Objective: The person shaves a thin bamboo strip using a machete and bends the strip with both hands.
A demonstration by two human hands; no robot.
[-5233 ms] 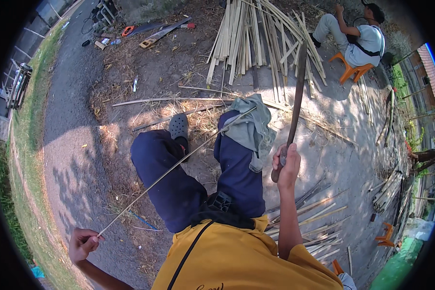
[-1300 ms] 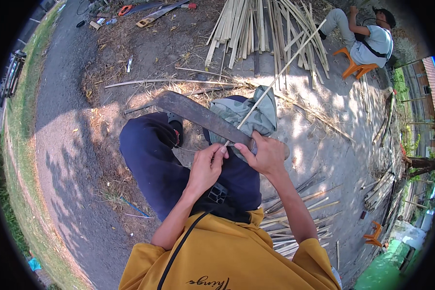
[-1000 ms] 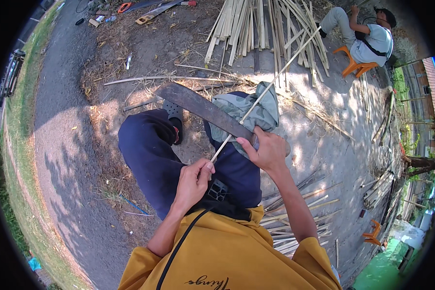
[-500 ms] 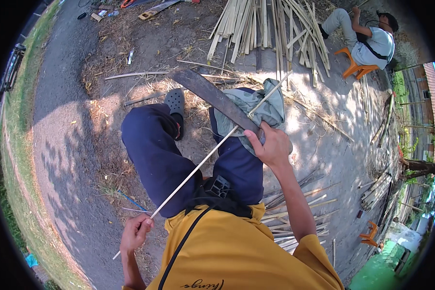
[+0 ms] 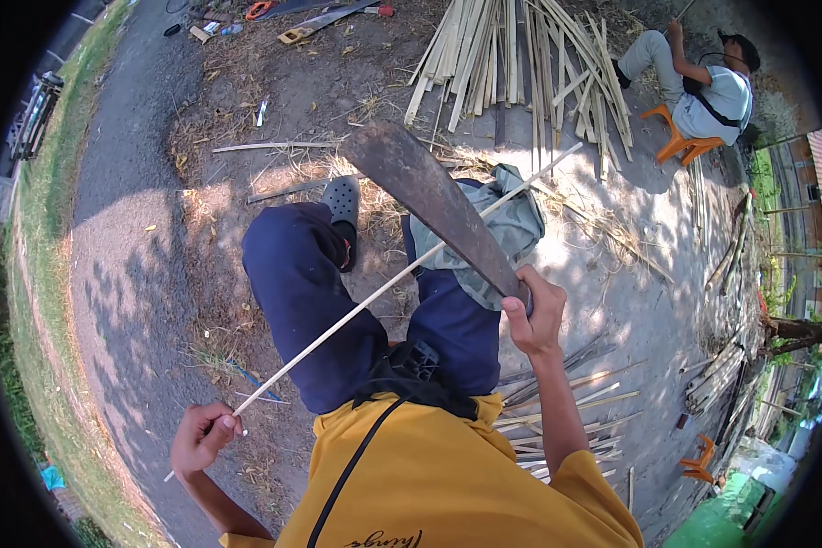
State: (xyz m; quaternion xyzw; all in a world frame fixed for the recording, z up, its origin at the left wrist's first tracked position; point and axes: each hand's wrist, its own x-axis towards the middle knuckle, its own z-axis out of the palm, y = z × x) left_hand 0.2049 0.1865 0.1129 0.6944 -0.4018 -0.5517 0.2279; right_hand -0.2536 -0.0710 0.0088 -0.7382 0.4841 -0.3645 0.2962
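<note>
My right hand (image 5: 536,315) is closed on the handle of a machete (image 5: 434,201), whose broad dark blade slants up to the left. Under the blade passes a long thin pale bamboo strip (image 5: 338,327), running from lower left to upper right across my lap. Near its lower end my left hand (image 5: 205,438) pinches the strip between thumb and fingers. A grey-green cloth (image 5: 521,224) is draped over my right knee, below the strip's far part. Whether the blade touches the strip cannot be made out.
Split bamboo strips (image 5: 484,64) lie piled ahead, with more strips (image 5: 580,416) at my right side. A saw (image 5: 324,22) rests on the ground at the far left. Another person sits on an orange stool (image 5: 680,142) at the far right. A second orange stool (image 5: 700,458) stands nearer.
My left hand has pulled back to the lower left, drawing the strip with it. My right hand has come slightly nearer and rightward, and the machete blade appears larger and raised.
</note>
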